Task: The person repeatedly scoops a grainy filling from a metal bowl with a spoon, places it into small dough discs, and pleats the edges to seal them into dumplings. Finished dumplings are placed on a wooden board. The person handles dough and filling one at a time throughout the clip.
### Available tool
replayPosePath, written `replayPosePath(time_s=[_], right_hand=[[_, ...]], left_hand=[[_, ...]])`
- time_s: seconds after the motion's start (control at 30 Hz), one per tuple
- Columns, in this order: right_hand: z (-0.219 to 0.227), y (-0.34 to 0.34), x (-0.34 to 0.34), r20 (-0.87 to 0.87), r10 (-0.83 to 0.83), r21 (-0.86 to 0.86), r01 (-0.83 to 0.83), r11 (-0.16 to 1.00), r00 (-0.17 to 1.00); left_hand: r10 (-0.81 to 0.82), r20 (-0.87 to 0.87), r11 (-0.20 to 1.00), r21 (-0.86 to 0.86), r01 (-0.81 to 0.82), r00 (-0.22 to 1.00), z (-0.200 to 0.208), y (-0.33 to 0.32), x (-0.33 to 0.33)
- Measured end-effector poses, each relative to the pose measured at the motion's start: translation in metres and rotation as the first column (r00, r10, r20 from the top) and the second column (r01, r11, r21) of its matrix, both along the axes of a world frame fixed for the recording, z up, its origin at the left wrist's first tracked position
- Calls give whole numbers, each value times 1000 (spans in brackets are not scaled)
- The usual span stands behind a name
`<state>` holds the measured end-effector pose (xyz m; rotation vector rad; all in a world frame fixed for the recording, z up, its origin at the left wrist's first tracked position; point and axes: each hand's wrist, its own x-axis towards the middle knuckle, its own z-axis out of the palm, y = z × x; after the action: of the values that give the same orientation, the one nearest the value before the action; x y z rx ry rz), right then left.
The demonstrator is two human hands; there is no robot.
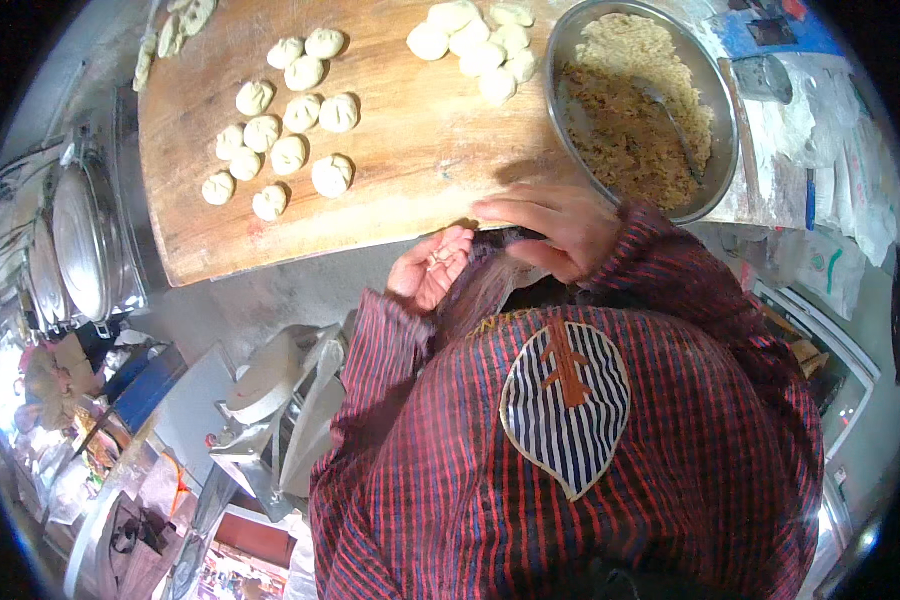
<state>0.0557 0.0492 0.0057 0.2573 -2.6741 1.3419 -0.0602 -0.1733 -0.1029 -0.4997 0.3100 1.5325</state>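
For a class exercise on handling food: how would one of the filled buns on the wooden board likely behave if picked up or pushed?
A bun looks like raw dough, so probably soft and easily dented. Its rounded, flat-sitting shape suggests it would slide or stick on the board rather than roll. Likely light.

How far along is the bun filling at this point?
Done: about a dozen pleated buns sit on the wooden board. In hand: the left hand is cupped with a bit of something in its palm, the right hand beside it. Left: unfilled dough pieces and plenty of filling in the metal bowl.
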Motion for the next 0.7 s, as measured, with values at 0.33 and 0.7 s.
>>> replayPosePath(time_s=[0.33, 0.7], right_hand=[[41, 65, 101, -239, -285, 64, 308, 949, 928], [16, 88, 122, -98, -355, 33, 360, 933, 930]], left_hand=[[-62, -633, 997, -80, -15, -772, 115, 187, 38], [-753, -468, 652, -620, -436, -462, -8, 200, -149]])
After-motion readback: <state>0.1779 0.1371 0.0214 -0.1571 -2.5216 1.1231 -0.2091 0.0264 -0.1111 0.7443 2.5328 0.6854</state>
